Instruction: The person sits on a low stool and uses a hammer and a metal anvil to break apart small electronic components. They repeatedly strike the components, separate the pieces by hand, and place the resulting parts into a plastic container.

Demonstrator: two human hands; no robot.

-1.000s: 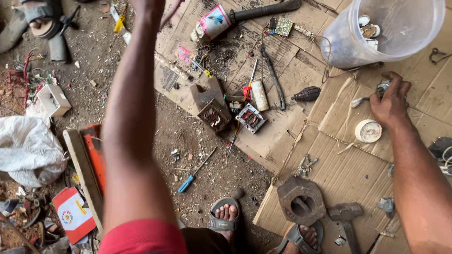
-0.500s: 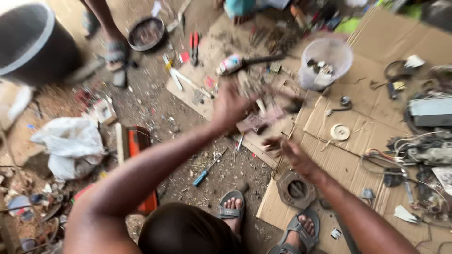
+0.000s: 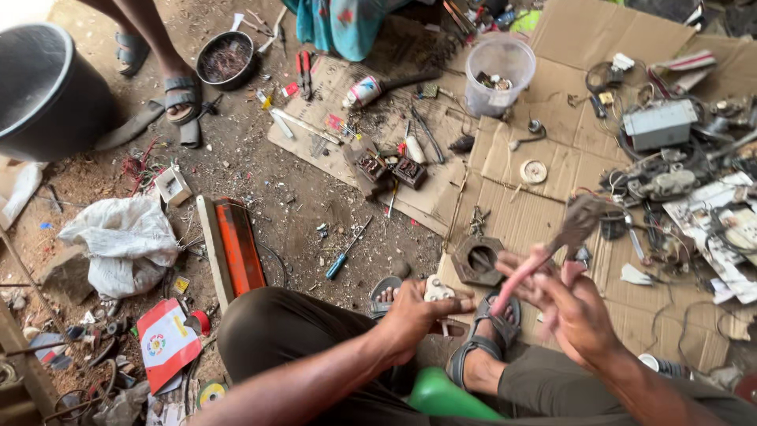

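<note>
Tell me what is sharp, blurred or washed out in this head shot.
Head view: even daylight, no hard shadows; the ground clutter and the left hand on a small pale part are sharp; the right hand and its pink-handled pliers are motion-smeared; the top-left corner is washed out white.

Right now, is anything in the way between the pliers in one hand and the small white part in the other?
Nothing visible. The right hand holds the pink-handled pliers raised; the left hand grips the small white part, with only open space above the sandalled foot between.

Your left hand (image 3: 414, 315) hides most of the small white part (image 3: 438, 290). Your pliers (image 3: 552, 248) look blurry.
</note>
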